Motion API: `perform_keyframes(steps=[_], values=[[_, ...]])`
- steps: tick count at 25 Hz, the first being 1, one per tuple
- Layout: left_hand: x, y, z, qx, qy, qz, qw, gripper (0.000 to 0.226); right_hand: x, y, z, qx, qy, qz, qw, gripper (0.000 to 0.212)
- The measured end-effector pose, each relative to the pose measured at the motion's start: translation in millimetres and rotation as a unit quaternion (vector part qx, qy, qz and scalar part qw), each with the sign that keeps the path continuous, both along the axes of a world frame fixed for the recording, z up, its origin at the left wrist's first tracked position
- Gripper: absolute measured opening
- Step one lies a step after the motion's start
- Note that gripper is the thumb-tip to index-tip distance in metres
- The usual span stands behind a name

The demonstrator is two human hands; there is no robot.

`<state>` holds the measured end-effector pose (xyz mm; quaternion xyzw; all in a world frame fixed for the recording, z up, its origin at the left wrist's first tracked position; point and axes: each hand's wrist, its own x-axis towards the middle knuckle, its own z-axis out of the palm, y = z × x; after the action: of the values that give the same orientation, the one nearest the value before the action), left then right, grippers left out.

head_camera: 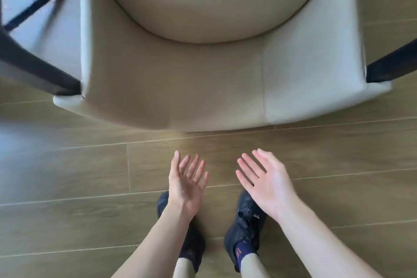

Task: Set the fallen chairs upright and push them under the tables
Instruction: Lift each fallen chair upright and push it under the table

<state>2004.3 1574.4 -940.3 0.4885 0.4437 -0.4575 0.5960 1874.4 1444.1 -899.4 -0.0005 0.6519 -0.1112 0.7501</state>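
Observation:
A beige upholstered chair (203, 79) fills the upper half of the head view, seen from above, its curved seat toward the top and its back edge nearest me. Dark legs stick out at its left (33, 67) and right (392, 63) sides. My left hand (187, 183) and my right hand (266, 180) hover palm-up over the floor just short of the chair's near edge, fingers straight and spread, holding nothing and touching nothing.
Wood-look plank floor (67, 176) spreads below the chair. My two dark shoes (243, 228) stand under my hands. Another dark leg or bar (33, 7) shows at the upper left, beside a pale patch of floor.

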Motion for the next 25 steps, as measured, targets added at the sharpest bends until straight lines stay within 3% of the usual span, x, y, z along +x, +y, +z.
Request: perform_keyframes(steps=[6, 9, 11, 16, 19, 25], values=[[28, -22, -142, -0.038, -0.032, 0.067, 0.997, 0.067, 23, -15, -138, -0.018, 0.008, -0.001, 1.000, 0.046], [33, -30, -181, -0.045, -0.047, 0.058, 0.996, 0.075, 35, -19, -180, -0.026, 0.003, 0.015, 1.000, 0.043], [38, -42, -199, -0.061, -0.066, 0.045, 0.995, 0.072, 46, -22, -201, -0.041, 0.003, 0.017, 0.999, 0.051], [50, -82, -223, 0.033, -0.175, 0.043, 0.983, 0.069, 64, -47, -241, -0.109, 0.028, -0.048, 0.992, 0.069], [53, -87, -219, 0.041, -0.173, 0.053, 0.983, 0.067, 68, -53, -243, -0.135, 0.035, -0.075, 0.987, 0.079], [69, -80, -189, 0.081, -0.123, 0.025, 0.989, 0.074, 63, -57, -215, -0.112, 0.050, -0.073, 0.990, 0.056]])
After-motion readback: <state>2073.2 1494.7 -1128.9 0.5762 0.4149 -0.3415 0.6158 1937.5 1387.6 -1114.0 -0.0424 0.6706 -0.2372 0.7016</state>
